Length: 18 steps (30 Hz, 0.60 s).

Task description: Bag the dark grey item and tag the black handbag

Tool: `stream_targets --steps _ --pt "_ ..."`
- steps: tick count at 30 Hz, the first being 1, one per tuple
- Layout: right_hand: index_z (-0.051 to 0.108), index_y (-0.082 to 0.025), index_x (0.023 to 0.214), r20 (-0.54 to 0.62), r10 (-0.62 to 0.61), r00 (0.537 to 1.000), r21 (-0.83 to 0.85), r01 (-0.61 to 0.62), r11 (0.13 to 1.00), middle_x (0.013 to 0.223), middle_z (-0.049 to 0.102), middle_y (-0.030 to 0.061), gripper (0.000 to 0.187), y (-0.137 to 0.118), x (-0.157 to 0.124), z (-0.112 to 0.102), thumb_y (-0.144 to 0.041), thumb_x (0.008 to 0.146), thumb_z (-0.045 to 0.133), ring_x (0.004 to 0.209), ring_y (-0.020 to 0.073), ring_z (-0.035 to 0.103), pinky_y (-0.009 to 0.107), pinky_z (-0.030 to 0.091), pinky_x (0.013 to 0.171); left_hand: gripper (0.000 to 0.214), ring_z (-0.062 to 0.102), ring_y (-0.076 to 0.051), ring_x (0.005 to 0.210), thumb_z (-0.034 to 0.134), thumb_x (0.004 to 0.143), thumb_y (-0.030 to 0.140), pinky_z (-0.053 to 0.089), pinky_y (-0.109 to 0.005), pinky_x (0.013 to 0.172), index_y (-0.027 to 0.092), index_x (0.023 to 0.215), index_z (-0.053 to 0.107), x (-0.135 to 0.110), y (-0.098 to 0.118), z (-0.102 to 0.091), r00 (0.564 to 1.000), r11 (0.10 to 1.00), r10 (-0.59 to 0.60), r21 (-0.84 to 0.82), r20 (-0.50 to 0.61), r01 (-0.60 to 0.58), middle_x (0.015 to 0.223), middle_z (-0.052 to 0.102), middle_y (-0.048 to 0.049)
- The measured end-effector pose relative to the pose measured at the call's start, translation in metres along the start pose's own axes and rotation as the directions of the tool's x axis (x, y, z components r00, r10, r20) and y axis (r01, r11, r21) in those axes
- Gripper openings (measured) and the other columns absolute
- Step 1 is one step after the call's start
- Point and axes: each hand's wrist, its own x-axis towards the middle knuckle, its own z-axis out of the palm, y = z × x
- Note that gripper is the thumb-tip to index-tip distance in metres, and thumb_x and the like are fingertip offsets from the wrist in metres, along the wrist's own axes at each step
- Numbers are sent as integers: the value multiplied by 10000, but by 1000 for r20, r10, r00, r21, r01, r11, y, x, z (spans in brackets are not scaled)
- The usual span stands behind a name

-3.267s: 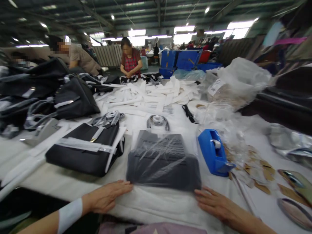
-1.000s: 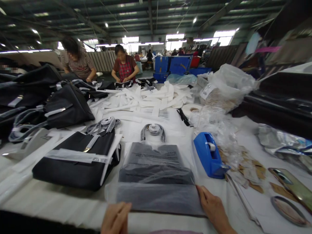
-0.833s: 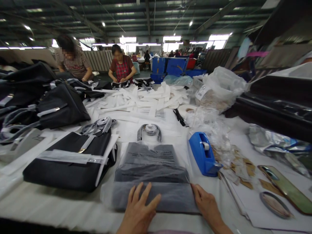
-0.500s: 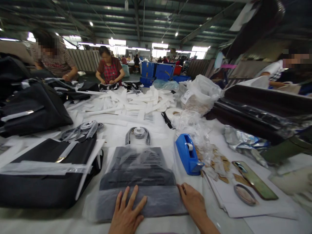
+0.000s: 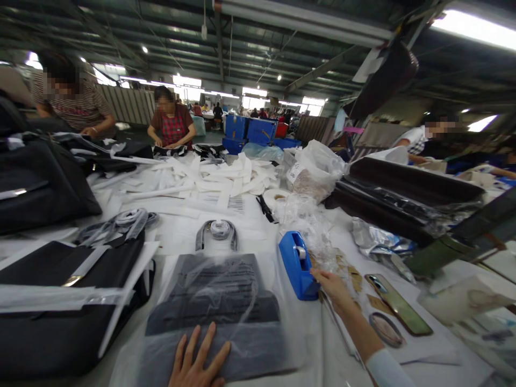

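Note:
A dark folded bag in a clear plastic sleeve (image 5: 217,301) lies on the white table in front of me. My left hand (image 5: 197,363) rests flat on the folded-over near flap of the sleeve, fingers spread. My right hand (image 5: 332,285) reaches out to the front end of a blue tape dispenser (image 5: 296,263) at the right of the sleeve; its fingertips are at the dispenser's cutting end, and I cannot see whether they pinch tape.
A black handbag wrapped with white paper (image 5: 60,301) lies at the left. A wrapped handle (image 5: 216,232) sits beyond the sleeve. Small brown packets (image 5: 355,277), a phone (image 5: 399,303) and long dark rolls (image 5: 407,199) are at the right. Other people work at the far side.
My right hand has left the sleeve's right edge and gone forward to the tape dispenser. My left hand stays pressed on the folded flap. My view has lifted and turned right.

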Motion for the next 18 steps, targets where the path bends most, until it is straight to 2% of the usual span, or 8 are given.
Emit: stream_targets --steps 3,7,10,12,14,16,18 --pt "764 -135 715 -35 34 999 35 -33 999 757 755 131 491 2 -3 1 -588 605 607 763 299 686 418 538 740 717 401 -340 1221 678 730 351 154 -510 1106 499 1377 404 1 0 0 1000 1000 1 4 -7 -1 1284 590 -14" --pt "752 -174 683 -163 23 986 15 -21 1000 1104 715 159 458 8 -26 -8 -603 596 616 1087 344 611 464 439 989 741 397 -349 1229 689 699 318 160 -527 1099 484 1370 424 3 1 1 1000 1000 2 0 -4 -2 1279 592 -26" --pt "746 -189 694 -214 22 977 -14 -25 1000 1262 642 152 457 13 -55 -13 -618 620 605 1184 344 555 450 417 1018 754 388 -352 1241 691 689 303 160 -525 1099 483 1371 424 3 1 0 1000 1000 6 -9 -6 -6 1282 591 -27" --pt "739 -187 715 -194 39 980 -25 -45 999 1168 691 149 474 17 -71 -11 -630 641 587 1092 326 615 422 478 934 763 384 -361 1245 693 680 290 163 -528 1096 476 1371 428 2 1 0 1000 1000 9 -10 -5 -9 1284 590 -33" --pt "720 -184 717 -154 67 986 -37 -73 997 903 751 127 503 22 -82 -6 -652 670 542 865 289 685 384 534 765 759 385 -365 1246 690 682 285 167 -530 1093 473 1371 431 1 1 -1 1000 1000 4 -9 2 -4 1293 585 -36" --pt "686 -192 677 -127 92 988 -63 -100 993 630 708 79 520 29 -86 -1 -673 697 489 618 247 663 349 513 584 749 388 -365 1245 685 696 292 172 -532 1091 476 1374 424 0 1 0 1000 1000 0 -10 12 0 1308 576 -33" --pt "636 -209 605 -130 107 986 -111 -122 986 486 631 49 509 36 -88 -1 -681 698 469 490 226 603 333 454 491 734 390 -360 1246 682 718 316 172 -527 1094 488 1378 410 -1 2 1 1000 1000 -13 -16 20 14 1325 565 -25"
